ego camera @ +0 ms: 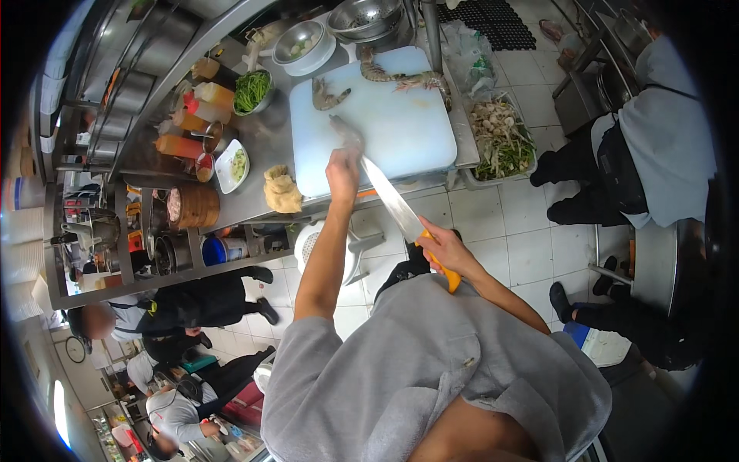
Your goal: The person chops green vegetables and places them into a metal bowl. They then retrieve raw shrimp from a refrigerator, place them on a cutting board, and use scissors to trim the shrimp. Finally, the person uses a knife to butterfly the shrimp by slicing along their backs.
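My left hand (344, 173) grips a raw prawn (346, 134) over the near edge of a white cutting board (398, 130). In my right hand (447, 248) is a large kitchen knife (395, 199) by its yellow handle. Its blade points away from me, with the tip beside the prawn; whether it touches the shell I cannot tell. A curled prawn (328, 95) lies farther up the board. More prawns (375, 66) lie along the far right side, some partly hidden behind a metal post.
A folded yellowish cloth (282, 189) sits left of the board. Beyond are a bowl of chopped greens (252, 91), squeeze bottles (182, 145) and a metal bowl (299, 43). A bin of vegetable scraps (502, 136) stands at right. Another person (664, 127) stands at the right.
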{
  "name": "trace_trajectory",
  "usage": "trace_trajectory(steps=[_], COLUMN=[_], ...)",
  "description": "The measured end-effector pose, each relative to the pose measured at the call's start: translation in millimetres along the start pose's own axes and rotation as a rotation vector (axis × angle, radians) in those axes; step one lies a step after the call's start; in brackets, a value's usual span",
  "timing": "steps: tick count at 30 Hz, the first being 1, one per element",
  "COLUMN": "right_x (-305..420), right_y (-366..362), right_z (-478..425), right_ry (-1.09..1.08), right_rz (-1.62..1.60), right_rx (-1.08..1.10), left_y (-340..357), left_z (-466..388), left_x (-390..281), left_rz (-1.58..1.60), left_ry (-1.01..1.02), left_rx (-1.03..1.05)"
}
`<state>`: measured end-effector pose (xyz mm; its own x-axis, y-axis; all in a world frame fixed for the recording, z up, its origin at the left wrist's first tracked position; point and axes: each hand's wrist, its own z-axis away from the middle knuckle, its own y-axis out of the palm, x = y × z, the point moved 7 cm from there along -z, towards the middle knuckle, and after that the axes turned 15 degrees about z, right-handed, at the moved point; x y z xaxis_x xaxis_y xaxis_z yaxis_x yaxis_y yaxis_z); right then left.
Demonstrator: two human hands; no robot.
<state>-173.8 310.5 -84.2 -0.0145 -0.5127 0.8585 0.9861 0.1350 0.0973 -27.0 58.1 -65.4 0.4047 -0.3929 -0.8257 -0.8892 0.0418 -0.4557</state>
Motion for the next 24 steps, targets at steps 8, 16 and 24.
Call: trace_trajectory(steps=[8,16,24], right_x=[-18.1,-30.0,-21.2], right_y=[-23.1,-67.7,-79.5], right_z=[41.6,64.3,65.9], right_ry=[0.015,0.055,0.033], right_rz=[0.024,-0.006,0.023], right_rx=[-0.012,-0.183,-0.194], left_y=[4.2,-6.5,-7.9], left_z=[-29.2,-39.1,-33.9], left_x=[-18.8,-0.3,-5.0], left_rz=[-0.342,-0.248,-0.193], left_ry=[-0.118,-0.295,-0.03], left_rx=[-0.015,0.072,0.121])
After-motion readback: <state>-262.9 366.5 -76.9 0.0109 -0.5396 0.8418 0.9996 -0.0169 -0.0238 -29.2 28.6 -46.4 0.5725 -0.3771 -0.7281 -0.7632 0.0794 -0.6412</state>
